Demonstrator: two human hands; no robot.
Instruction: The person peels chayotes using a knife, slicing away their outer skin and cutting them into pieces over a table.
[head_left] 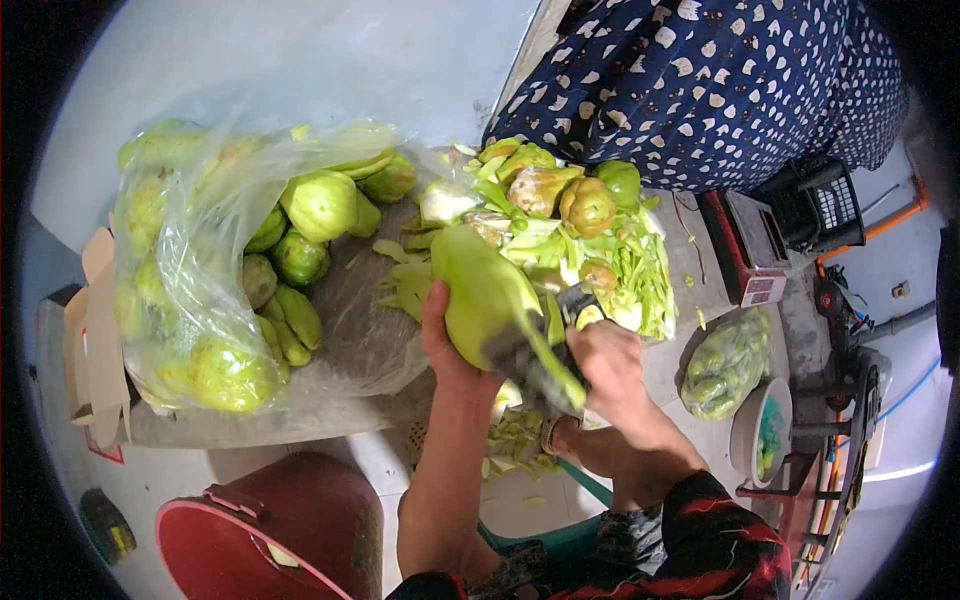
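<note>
My left hand point(460, 368) is closed around the lower left side of a large, pale green chayote point(482, 285), held tilted above the work surface. Close by on the right, my right hand point(612, 372) grips a dark peeling tool point(572, 302), smeared by motion, so its exact shape is unclear. A long strip of green peel point(550, 362) hangs between the chayote and my right hand. Behind both hands lies a heap of peelings point(635, 265), with browned chayotes point(588, 207) on top.
A clear plastic bag point(185, 270) full of chayotes lies at left, beside a cardboard box point(100, 340). A red bucket point(350, 520) stands below. At right are a red scale point(745, 245), a bagged green bundle point(728, 365) and a white basin point(745, 440). Someone in dotted cloth point(690, 90) is opposite.
</note>
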